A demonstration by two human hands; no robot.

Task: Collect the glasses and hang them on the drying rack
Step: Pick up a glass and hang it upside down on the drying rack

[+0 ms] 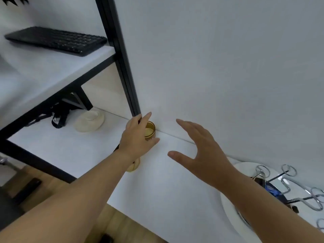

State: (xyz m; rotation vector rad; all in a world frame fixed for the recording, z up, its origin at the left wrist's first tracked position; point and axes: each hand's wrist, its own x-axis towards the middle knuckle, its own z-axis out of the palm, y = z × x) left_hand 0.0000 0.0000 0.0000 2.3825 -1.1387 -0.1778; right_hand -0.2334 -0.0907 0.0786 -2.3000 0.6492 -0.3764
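Observation:
An amber glass [150, 131] stands on the white table [168, 186] against the back wall, beside the black post. My left hand [137, 137] wraps around it, fingers over the near side and thumb at its base. A second amber glass [134, 166] shows partly under my left wrist. My right hand [198, 151] hovers to the right of the glass, fingers spread, holding nothing. The chrome wire drying rack [287, 188] stands on a white round tray [229, 213] at the lower right, partly hidden by my right forearm.
A black post [121, 58] rises just left of the glass and carries a shelf with a black keyboard [57, 40]. A cream round object [90, 121] and black straps [59, 116] lie under the shelf. Wooden floor shows past the table's front edge.

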